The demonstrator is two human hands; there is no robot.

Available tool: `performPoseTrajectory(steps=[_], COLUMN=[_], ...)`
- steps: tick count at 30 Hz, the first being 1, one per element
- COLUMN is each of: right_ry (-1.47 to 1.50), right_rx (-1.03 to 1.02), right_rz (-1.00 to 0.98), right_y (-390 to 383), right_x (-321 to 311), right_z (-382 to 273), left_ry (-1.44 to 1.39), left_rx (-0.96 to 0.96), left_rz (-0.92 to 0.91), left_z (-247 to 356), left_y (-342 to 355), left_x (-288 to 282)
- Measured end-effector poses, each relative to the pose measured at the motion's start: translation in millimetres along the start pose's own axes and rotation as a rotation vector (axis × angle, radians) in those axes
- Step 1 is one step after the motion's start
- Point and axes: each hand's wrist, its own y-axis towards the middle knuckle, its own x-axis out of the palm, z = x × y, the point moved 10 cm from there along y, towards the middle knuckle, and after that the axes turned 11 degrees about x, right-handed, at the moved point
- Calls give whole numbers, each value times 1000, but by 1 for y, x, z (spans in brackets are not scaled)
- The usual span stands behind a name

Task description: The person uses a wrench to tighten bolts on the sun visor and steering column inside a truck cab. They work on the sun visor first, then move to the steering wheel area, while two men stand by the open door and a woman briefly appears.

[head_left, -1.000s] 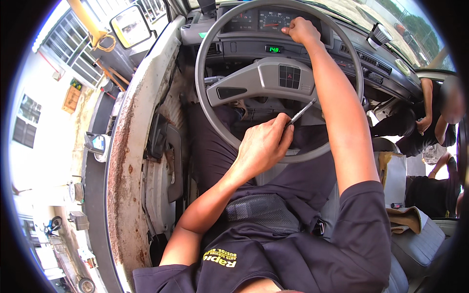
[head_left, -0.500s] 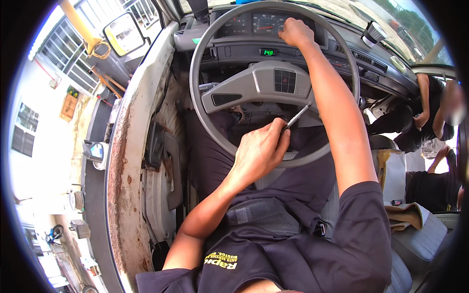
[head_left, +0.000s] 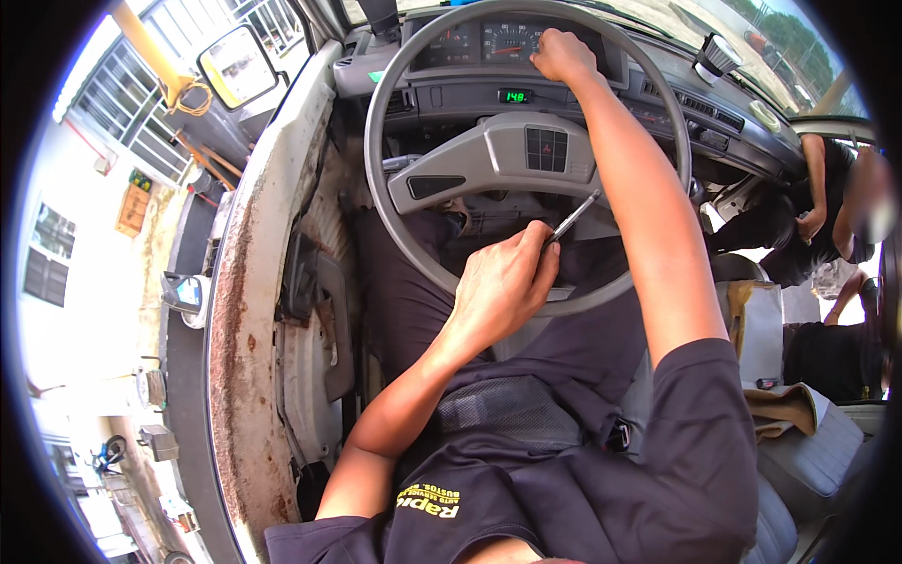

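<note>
My left hand (head_left: 508, 278) is closed around a slim, pen-like metal tool (head_left: 574, 215), held in front of the lower part of the steering wheel (head_left: 378, 179). The tool slants up to the right, its tip close to my right forearm. My right hand (head_left: 565, 57) is at the right part of the instrument cluster (head_left: 508, 43), just inside the wheel's upper rim. Its fingers are curled together, and whatever they grip, if anything, is hidden. Below the cluster, a small green-lit digital display (head_left: 515, 96) is set in the dashboard.
A rusty door sill (head_left: 246, 348) runs along my left, with a side mirror (head_left: 239, 75) beyond it. A striped cup-like object (head_left: 717, 58) stands on the dashboard. Other people (head_left: 813, 202) are outside on the right. A brown cloth (head_left: 787, 411) lies on the seat beside me.
My right hand has shifted slightly left and down at the instrument cluster. My left hand keeps its hold on the tool, nearly in the same place.
</note>
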Motion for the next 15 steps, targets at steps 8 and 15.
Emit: performPoseTrajectory(steps=[8, 15], right_ry=[-11, 26], right_rx=[-8, -32], right_rz=[0, 61], right_y=[0, 7], right_x=[-1, 7], right_z=[-6, 2], left_ry=[2, -21], left_rx=[26, -21], left_rz=[1, 24], left_z=[1, -4], left_y=[0, -2], left_x=[2, -3])
